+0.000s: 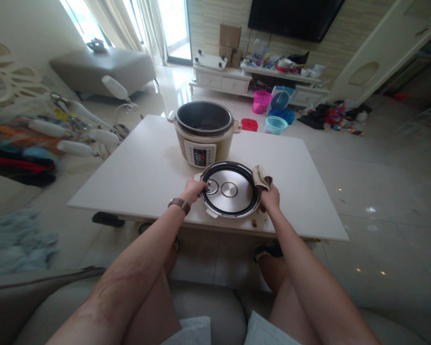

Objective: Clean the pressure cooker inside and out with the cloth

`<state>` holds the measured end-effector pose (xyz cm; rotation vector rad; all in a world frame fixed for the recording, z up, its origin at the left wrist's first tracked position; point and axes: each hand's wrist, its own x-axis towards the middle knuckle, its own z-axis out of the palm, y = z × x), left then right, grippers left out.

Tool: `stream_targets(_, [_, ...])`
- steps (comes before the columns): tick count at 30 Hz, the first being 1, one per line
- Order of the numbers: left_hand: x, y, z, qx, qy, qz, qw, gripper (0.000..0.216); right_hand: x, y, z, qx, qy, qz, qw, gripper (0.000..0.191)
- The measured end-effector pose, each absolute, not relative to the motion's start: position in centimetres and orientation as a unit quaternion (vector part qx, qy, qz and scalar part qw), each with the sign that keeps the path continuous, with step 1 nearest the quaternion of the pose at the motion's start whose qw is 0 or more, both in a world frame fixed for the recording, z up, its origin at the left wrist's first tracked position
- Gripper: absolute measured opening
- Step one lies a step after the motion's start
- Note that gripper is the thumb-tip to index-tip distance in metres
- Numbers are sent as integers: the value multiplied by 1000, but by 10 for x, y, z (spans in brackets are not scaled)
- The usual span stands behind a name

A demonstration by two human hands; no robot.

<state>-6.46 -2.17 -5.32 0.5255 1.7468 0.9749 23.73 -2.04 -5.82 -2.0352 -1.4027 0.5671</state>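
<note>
A round pressure cooker lid (242, 197) is tilted with its metal underside and black sealing ring facing me, over the front of the white table. My left hand (193, 190) grips the lid's left edge, thumb on the inner face. At the lid's right edge my right hand (270, 197) is closed around a folded beige cloth (261, 177), which touches the rim. Just behind the lid stands the electric pressure cooker (221, 143), uncovered, its dark inner pot (204, 117) showing and its control panel turned toward me.
The white table (129, 167) has small dark bits (254, 223) near its front edge. Beyond it on the floor are a pink basket (261, 101), a light blue basket (276, 124) and a red basin (249, 125). A white lamp fixture (81, 127) stands at the left.
</note>
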Motion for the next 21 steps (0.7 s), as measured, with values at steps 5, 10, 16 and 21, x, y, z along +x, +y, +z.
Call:
stream_targets(5, [-64, -22, -53, 224, 730, 404, 504, 50, 237, -21, -58, -763, -531, 212, 302, 38])
stream_targets(10, [-64, -22, -53, 221, 733, 401, 503, 50, 237, -21, -58, -763, -527, 210, 309, 37])
stream_targets(16, [-63, -23, -51, 218, 727, 407, 508, 50, 237, -20, -58, -766, -531, 210, 296, 38])
stream_targets(21, [-63, -23, -50, 219, 724, 411, 509, 48, 237, -21, -56, -766, -531, 213, 292, 38])
